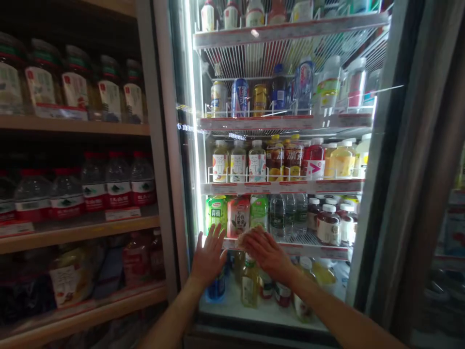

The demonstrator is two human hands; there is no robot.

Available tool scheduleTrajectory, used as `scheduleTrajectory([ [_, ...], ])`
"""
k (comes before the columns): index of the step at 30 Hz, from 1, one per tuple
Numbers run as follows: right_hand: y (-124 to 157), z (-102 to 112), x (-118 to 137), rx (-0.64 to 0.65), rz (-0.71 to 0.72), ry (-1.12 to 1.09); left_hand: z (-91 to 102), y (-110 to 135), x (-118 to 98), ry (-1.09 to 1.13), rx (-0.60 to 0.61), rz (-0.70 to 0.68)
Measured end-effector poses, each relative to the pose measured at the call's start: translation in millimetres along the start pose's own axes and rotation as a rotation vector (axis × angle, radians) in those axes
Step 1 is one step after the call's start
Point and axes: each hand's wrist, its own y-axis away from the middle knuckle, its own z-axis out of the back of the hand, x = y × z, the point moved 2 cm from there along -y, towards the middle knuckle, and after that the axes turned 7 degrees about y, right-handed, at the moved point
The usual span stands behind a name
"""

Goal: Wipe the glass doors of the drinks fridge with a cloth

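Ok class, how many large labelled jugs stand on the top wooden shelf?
5, along the top wooden shelf: first jug at the left edge, then second jug, third jug, fourth jug, fifth jug. More may hide behind.

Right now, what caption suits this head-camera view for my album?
Left hand and right hand at a lit drinks cooler, the right over a pale packet.

Pale tan colour is seen on the packet (pixel 248 236), green colour with white letters is shown on the label of the bottle (pixel 216 214) beside it, a red pattern is seen on the next carton (pixel 238 217), and red caps are seen on the water bottles (pixel 118 186).
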Motion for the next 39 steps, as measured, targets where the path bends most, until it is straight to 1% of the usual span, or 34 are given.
scheduleTrajectory([
  [2,-10,-4,6,0.021,0.028,-0.014,0.4,5,5,-0.009,-0.002,0.006],
  [5,-32,-10,8,0.018,-0.066,-0.025,1.8,11,13,-0.021,-0.013,0.047],
  [7,-39,-16,14,0.018,-0.102,-0.04,3.4,16,20,-0.052,-0.006,0.091],
  [8,-39,-19,20,0.022,-0.083,-0.054,4.4,19,25,-0.071,0.004,0.101],
  [12,-31,-29,47,0.053,0.099,-0.127,8.3,34,41,-0.108,0.042,0.084],
  [14,-36,-32,52,0.034,0.101,-0.12,8.9,40,46,-0.124,0.048,0.08],
  [18,-54,-36,58,-0.008,-0.013,-0.075,7.3,48,52,-0.143,0.072,0.069],
  [20,-54,-39,67,-0.021,0.005,-0.083,6.7,53,57,-0.126,0.089,0.094],
  [23,-57,-44,78,-0.018,0.099,-0.13,8.0,62,67,-0.118,0.1,0.114],
  [25,-71,-47,81,0.009,0.109,-0.157,10.4,68,74,-0.127,0.086,0.118],
  [27,-91,-51,83,0.023,0.047,-0.169,13.6,74,78,-0.13,0.079,0.137],
  [29,-103,-57,91,0.011,-0.011,-0.171,17.4,78,81,-0.136,0.088,0.151],
  [31,-98,-63,109,0.012,0.012,-0.173,22.3,82,84,-0.157,0.1,0.145],
  [33,-77,-69,129,0.024,0.099,-0.181,27.9,85,86,-0.195,0.105,0.131],
  [35,-53,-71,137,0.03,0.182,-0.197,32.9,86,86,-0.226,0.113,0.12],
  [36,-45,-69,134,0.029,0.203,-0.201,34.5,85,85,-0.236,0.118,0.115],
  [37,-42,-67,126,0.031,0.195,-0.195,35.3,82,84,-0.244,0.123,0.112],
  [39,-44,-58,97,0.039,0.123,-0.169,34.7,74,77,-0.255,0.133,0.111],
])
